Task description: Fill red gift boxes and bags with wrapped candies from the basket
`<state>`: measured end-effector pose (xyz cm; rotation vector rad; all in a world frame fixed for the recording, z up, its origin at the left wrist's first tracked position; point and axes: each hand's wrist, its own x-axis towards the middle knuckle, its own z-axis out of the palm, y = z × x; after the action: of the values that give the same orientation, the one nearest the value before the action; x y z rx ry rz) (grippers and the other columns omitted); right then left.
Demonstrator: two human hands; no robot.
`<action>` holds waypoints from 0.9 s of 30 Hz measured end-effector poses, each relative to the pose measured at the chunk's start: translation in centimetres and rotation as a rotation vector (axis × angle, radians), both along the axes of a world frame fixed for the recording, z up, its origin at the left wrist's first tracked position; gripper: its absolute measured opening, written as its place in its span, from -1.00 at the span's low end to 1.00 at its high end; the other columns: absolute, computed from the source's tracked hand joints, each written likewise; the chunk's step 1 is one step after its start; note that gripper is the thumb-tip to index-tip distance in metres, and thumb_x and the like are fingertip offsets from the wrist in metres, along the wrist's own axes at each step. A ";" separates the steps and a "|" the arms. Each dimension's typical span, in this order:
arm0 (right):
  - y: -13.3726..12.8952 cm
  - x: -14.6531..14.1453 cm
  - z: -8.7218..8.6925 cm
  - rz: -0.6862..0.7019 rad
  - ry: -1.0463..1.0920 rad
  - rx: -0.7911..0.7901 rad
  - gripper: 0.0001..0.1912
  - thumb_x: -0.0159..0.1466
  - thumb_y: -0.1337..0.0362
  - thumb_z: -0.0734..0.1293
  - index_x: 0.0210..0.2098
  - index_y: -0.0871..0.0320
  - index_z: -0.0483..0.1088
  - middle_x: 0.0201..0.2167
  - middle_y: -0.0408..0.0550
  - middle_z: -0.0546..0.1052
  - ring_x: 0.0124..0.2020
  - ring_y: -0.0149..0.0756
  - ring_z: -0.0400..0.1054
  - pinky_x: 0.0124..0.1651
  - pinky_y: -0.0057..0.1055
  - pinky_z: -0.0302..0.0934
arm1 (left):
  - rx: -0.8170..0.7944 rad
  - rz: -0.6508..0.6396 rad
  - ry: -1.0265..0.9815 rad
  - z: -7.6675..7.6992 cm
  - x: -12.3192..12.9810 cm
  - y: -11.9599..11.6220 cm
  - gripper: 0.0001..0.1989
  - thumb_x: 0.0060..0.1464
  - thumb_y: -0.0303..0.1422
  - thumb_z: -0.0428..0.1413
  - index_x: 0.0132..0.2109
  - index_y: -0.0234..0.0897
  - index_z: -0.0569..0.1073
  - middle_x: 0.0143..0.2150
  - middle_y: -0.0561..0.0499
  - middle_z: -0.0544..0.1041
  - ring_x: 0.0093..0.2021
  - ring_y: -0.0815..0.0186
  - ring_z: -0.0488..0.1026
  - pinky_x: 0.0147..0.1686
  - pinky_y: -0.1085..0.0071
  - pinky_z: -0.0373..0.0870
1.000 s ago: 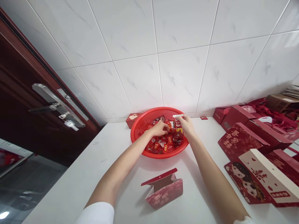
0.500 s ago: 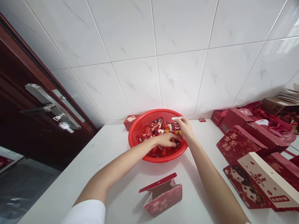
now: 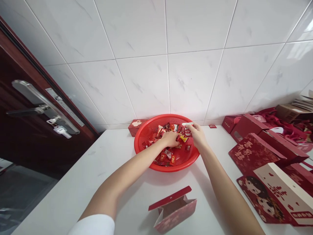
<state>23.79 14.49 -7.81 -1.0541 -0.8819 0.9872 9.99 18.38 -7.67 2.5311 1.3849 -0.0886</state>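
- Reaching w/ L hand into round red perforated plastic basket; looks mid-pick, many small shiny red-wrapped sweets left there.
- Can't see to bottom of open red paper box on white table; can't judge amt done.
- Got sweets right under L grip; curled, can't tell if clamped on any.
- Pinching thin pale strip w/ R hand, by basket's R rim.

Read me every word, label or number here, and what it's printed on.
"吾家有" on the gold-lettered red box; fourth character unclear.
"囍" on the cream box; its red label is too blurred.
Candy wrappers, other red boxes: lettering too small.
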 end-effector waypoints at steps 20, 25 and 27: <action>-0.1 0.0 0.1 -0.019 0.036 -0.031 -0.83 -0.08 0.16 0.42 -0.52 0.11 0.45 -0.59 -0.20 0.50 -0.51 -0.33 0.33 -0.41 -0.39 0.21 | -0.386 0.012 -0.634 -1.6 -1.7 4.6 -0.70 -0.35 -0.53 0.28 -0.32 -0.31 0.59 -0.36 0.12 0.57 -0.24 0.22 0.49 -0.12 0.36 0.38; 0.4 0.1 -0.3 -0.030 0.050 -0.023 -0.83 -0.06 0.16 0.42 -0.51 0.10 0.46 -0.56 -0.19 0.52 -0.47 -0.29 0.37 -0.37 -0.37 0.24 | -0.376 0.026 -0.840 -1.2 -2.0 4.8 -0.62 -0.30 -0.44 0.32 -0.20 -0.34 0.60 -0.29 0.05 0.59 -0.22 0.22 0.49 -0.07 0.29 0.40; 0.6 0.2 -0.5 -0.037 0.053 -0.025 -0.81 -0.06 0.14 0.43 -0.50 0.10 0.46 -0.54 -0.17 0.54 -0.44 -0.27 0.39 -0.36 -0.36 0.25 | -0.367 0.031 -0.932 -0.7 -2.2 4.7 -0.57 -0.25 -0.37 0.34 -0.13 -0.35 0.59 -0.21 -0.03 0.61 -0.17 0.22 0.50 -0.05 0.28 0.40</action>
<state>24.01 15.06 -8.28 -1.0573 -0.8059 0.9927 7.79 23.09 -8.40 1.8241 0.8993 0.6846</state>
